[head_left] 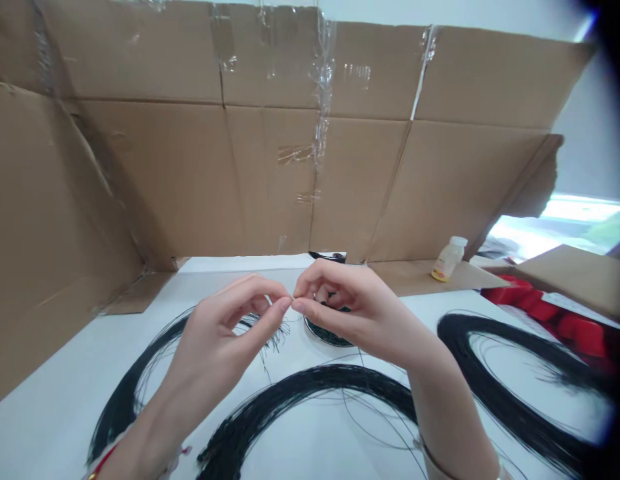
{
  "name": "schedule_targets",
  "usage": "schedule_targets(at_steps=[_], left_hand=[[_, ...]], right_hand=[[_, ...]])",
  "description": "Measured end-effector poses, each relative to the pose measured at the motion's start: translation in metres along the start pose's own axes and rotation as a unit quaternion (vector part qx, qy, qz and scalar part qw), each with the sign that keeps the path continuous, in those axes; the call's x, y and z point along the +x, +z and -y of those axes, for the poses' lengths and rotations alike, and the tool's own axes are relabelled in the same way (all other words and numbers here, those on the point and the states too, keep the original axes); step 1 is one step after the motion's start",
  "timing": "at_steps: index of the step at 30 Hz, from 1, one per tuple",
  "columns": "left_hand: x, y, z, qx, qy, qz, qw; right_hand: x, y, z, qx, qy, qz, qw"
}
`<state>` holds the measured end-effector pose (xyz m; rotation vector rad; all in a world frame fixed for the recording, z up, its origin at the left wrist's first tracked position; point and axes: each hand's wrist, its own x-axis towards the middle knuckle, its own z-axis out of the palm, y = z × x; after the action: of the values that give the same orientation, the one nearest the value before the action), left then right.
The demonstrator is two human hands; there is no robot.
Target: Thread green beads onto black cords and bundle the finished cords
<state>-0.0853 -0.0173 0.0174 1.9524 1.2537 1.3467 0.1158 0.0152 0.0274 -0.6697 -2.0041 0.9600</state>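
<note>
Fingertips point(285, 305) of our left hand point(230, 327) and right hand point(355, 303) pinch together above the white table point(310, 453); what, if anything, they grip, we cannot make out. Three curved bundles of thin black strands point(325, 379) lie below, the middle one cut off by the bottom edge. Our right hand hides most of a round, dark, pale-rimmed object point(324, 335).

- A tiny piece point(292, 299), too small to make out, sits pinched where the left hand point(225, 327) and right hand point(355, 300) meet.
- Nearest me, a thick middle bundle point(310, 381) of black, wiry strands arches flat across the white desk point(300, 447), stray strands looping loose.
- A similar left bundle point(121, 393) curves partly behind the left hand.
- A right bundle point(455, 333) curves past the right forearm.
</note>
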Motion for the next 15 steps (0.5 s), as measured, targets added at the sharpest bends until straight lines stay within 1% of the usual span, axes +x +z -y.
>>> schedule_targets(at_steps=[3, 6, 9, 11, 12, 14, 15], left_hand=[[-0.006, 0.003, -0.006, 0.006, 0.018, -0.031, 0.999], [-0.012, 0.007, -0.012, 0.016, 0.056, -0.054, 0.997], [-0.017, 0.008, -0.016, 0.022, 0.098, -0.045, 0.994], [-0.015, 0.011, -0.010, 0.011, 0.089, 0.000, 0.996], [-0.013, 0.015, -0.005, 0.009, 0.068, 0.037, 0.997], [-0.003, 0.031, 0.015, 0.034, 0.014, 0.123, 0.992], [0.003, 0.043, 0.027, 0.076, -0.002, 0.165, 0.983]], right_hand=[[-0.003, -0.004, 0.005, -0.012, -0.009, 0.009, 1.000], [-0.008, -0.010, 0.010, -0.008, -0.018, 0.031, 0.999], [-0.013, -0.016, 0.013, -0.002, -0.037, 0.037, 0.999], [-0.016, -0.021, 0.013, 0.010, -0.050, 0.027, 0.998], [-0.017, -0.025, 0.013, 0.019, -0.056, 0.018, 0.998], [-0.020, -0.032, 0.013, 0.025, -0.066, -0.014, 0.997], [-0.021, -0.036, 0.013, 0.020, -0.072, -0.035, 0.997]])
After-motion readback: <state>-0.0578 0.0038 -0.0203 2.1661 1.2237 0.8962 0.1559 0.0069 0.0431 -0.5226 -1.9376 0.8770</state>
